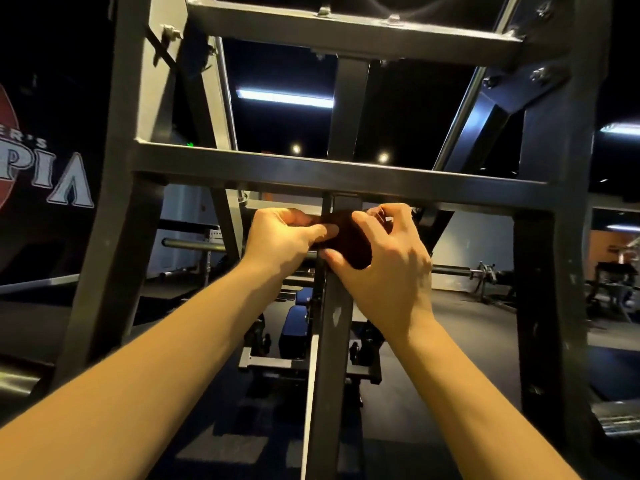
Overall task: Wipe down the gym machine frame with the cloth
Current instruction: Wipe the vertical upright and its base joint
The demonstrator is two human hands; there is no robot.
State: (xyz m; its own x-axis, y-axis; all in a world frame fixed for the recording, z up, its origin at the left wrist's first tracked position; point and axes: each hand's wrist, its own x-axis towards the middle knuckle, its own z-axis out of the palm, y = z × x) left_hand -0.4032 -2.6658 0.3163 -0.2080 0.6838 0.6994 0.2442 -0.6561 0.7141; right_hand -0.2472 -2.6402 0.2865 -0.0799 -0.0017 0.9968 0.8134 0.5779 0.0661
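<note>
Head view, landmark: central upright post (333, 341), a dark grey square steel tube that rises to the horizontal crossbar (277, 167) of the dark grey welded steel gym machine frame (550, 237).
Head view, cloth: dark maroon bunched fabric cloth (350, 241), pressed against the front of the central upright post, just below its joint with the crossbar.
Head view, left hand: left hand (278, 239) is just left of the post. Its thumb and curled fingers pinch the left edge of the cloth.
Head view, right hand: right hand (389, 271) is just right of the post. Its thumb lies under the cloth and its fingers curl over the top, so it grips the bundle.
Head view, background: a round bare steel bar (194, 244) runs crosswise behind the post, and a blue padded bench (294, 323) lies behind its lower part. A white lettered wall logo (52, 181) is far left of the post.
Step in hand (judgement): the cloth is being gathered or set on the top of the post. The wiping stroke on this member appears to be at its start.
Next move (judgement): keep the cloth wrapped round the post faces. Draw it downward with even pressure, then treat the crossbar and the outer uprights.
Caution (judgement): the bundle is small. Refold it if the contact patch slips off the post edge.
</note>
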